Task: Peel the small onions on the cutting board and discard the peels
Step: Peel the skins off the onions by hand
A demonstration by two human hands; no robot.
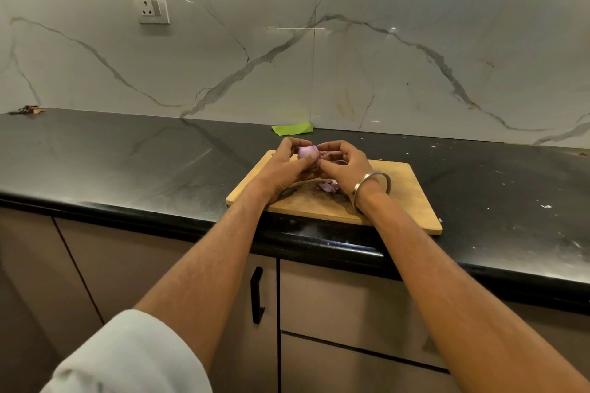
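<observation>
Two hands (314, 166) gripping small onion (307, 152), above cutting board (402, 198)

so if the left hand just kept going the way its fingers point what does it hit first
The left hand has its fingers curled onto the onion, pointing toward the right hand. Carried on, it would probably meet that hand's fingers first, though depth is hard to judge here.
</observation>
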